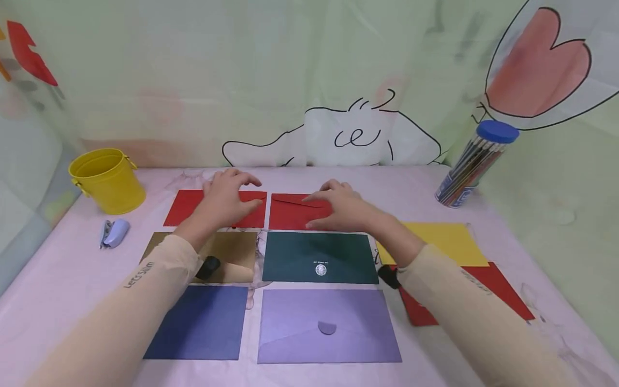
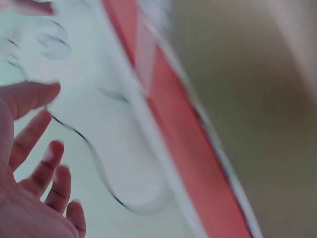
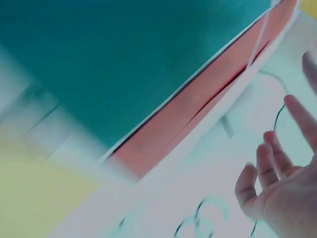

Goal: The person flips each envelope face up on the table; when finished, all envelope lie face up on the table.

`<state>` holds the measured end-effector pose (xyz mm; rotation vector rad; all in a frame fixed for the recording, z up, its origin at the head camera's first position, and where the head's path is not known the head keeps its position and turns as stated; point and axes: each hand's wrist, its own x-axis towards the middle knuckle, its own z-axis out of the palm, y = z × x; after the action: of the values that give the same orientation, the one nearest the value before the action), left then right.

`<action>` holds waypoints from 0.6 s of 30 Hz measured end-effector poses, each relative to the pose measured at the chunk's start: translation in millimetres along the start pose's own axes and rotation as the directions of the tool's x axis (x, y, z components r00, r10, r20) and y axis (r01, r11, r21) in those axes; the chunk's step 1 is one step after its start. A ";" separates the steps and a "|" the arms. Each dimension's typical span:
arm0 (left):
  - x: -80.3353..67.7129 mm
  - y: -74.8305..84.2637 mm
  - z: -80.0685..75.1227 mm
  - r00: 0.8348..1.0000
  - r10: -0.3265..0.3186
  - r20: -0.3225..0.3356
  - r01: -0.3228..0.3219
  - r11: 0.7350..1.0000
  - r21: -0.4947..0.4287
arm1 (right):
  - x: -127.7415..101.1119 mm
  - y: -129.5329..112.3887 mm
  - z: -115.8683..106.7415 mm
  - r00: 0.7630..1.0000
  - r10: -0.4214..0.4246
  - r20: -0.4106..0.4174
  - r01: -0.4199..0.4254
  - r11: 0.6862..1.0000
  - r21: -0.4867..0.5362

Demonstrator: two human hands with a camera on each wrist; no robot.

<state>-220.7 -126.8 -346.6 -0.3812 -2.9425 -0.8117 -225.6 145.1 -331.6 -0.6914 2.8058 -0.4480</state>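
Six envelopes lie in a two-by-three grid on the pink table. At the back are two red ones: my left hand [image 1: 227,196] hovers over the left red envelope [image 1: 186,207] with fingers spread, and my right hand [image 1: 338,207] rests flat on the right red envelope [image 1: 290,212]. Below these lie a gold envelope [image 1: 232,252] and a dark green envelope [image 1: 314,252], then a blue envelope [image 1: 203,322] and a lilac envelope [image 1: 329,325]. Both wrist views are blurred, showing the left hand's fingers [image 2: 29,163] and the right hand's fingers [image 3: 270,168] loosely spread, holding nothing.
A yellow bucket [image 1: 108,180] and a pale blue stapler [image 1: 113,233] sit at the left. A blue-lidded tube of pencils [image 1: 471,164] stands at the back right. A yellow sheet [image 1: 450,242] and a red envelope [image 1: 498,285] lie under my right forearm.
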 end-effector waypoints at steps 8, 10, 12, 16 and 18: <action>-21.7 87.9 37.8 0.964 0.237 0.122 -0.226 0.969 -0.097 | -108.5 94.4 -21.9 0.990 0.136 -0.022 -0.135 0.989 0.060; -28.9 105.7 51.1 0.940 0.285 0.187 -0.270 0.957 -0.102 | -140.5 121.1 -22.7 0.985 0.170 -0.013 -0.168 0.982 0.091; -35.6 122.7 64.2 0.913 0.324 0.249 -0.308 0.946 -0.102 | -171.0 146.1 -21.7 0.981 0.195 0.002 -0.194 0.973 0.123; -45.2 156.0 90.6 0.872 0.375 0.314 -0.351 0.927 -0.133 | -219.9 185.5 -18.1 0.978 0.207 0.028 -0.209 0.965 0.158; -48.7 173.5 103.4 0.851 0.394 0.348 -0.368 0.919 -0.139 | -237.8 197.7 -15.4 0.974 0.223 0.040 -0.227 0.962 0.152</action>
<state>-129.3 59.5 -355.6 -1.2065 -2.9960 -0.8594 -106.1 429.9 -352.6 -0.3378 2.7477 -0.6024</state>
